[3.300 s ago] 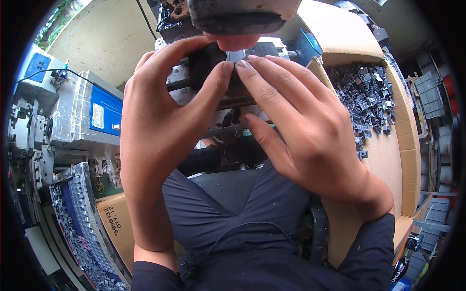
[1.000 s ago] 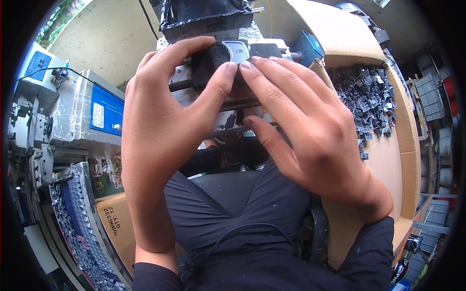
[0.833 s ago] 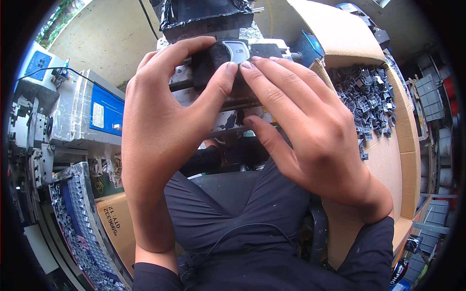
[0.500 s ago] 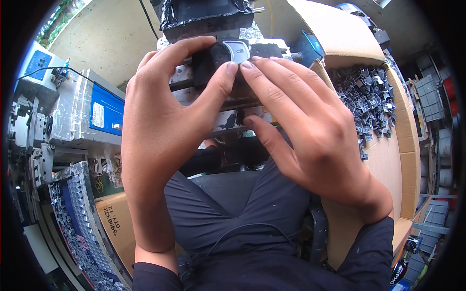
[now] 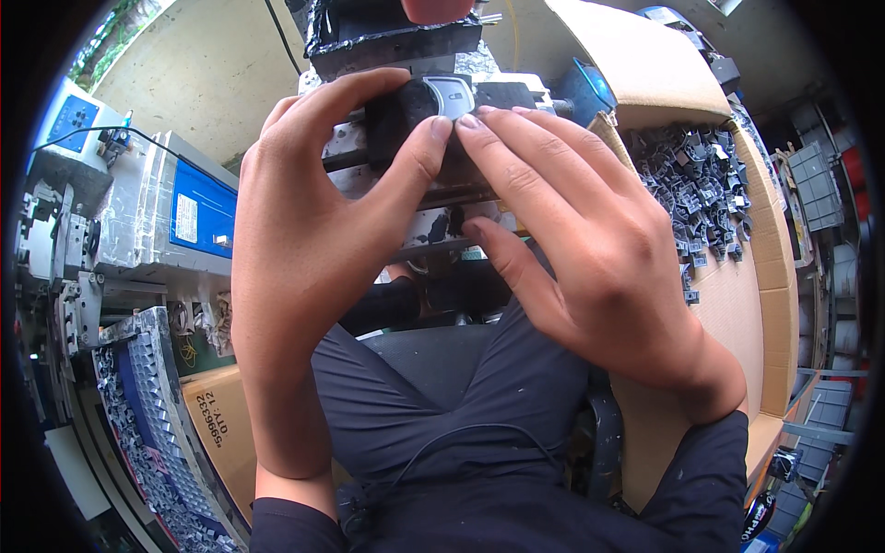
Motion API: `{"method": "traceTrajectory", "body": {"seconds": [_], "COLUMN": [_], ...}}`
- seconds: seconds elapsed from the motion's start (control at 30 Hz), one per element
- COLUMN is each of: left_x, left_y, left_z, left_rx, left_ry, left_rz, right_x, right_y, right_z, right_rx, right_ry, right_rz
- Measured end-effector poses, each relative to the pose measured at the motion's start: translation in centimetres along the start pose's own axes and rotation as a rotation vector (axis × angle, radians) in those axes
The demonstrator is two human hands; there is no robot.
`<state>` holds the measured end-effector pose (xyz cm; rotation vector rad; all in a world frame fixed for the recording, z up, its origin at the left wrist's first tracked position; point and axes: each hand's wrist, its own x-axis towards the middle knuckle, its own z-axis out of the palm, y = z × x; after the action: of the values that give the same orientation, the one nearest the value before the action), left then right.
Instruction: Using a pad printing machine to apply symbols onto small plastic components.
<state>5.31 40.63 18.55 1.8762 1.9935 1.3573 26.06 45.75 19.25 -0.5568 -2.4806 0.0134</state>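
Observation:
A small light-grey plastic piece (image 5: pixel 451 96) with a dark padlock mark and dark rim sits on a black block (image 5: pixel 395 124) of the machine. My left hand (image 5: pixel 309 198) grips around it: the thumb tip presses its lower left edge and the index finger curves over the block's top. My right hand (image 5: pixel 581 221) has its fingers stretched out, close together, fingertips touching the piece's lower right edge; its thumb hangs apart, touching nothing. The undersides of the piece and the block are hidden. Above them, a rounded red pad (image 5: pixel 435 9) shows at the top edge.
Behind the block stands a black, foil-edged tray (image 5: pixel 392 41). On the right, an open cardboard box (image 5: pixel 770 304) holds several small dark plastic parts (image 5: pixel 691 189). A grey and blue machine cabinet (image 5: pixel 201 207) stands left, above a tray of small silvery parts (image 5: pixel 152 433) and another carton (image 5: pixel 217 429).
The red pad has come into view at the top, over the black tray. Both hands and the grey plastic piece have stayed nearly still.

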Motion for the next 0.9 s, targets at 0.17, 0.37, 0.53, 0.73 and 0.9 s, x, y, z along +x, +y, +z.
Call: {"method": "traceTrajectory", "body": {"seconds": [0.17,0.37,0.53,0.73,0.9], "left_x": [-0.05,-0.04,-0.06,-0.17,0.07], "left_y": [0.09,-0.02,0.00,0.00,0.04], "left_z": [-0.05,-0.03,-0.04,0.11,-0.03], "left_rx": [-0.006,-0.025,-0.031,-0.022,0.005], "left_ry": [-0.004,-0.007,-0.012,0.014,-0.011], "left_rz": [-0.004,0.000,0.000,0.032,0.030], "right_x": [0.00,0.06,0.00,-0.08,0.02], "right_y": [-0.02,-0.06,-0.08,-0.13,-0.04], "right_z": [0.04,-0.02,0.01,-0.07,0.00], "right_rx": [0.002,0.006,-0.003,-0.011,-0.010], "right_ry": [0.000,-0.004,0.000,-0.006,-0.009], "right_rz": [0.001,0.011,0.010,0.012,0.018]}}
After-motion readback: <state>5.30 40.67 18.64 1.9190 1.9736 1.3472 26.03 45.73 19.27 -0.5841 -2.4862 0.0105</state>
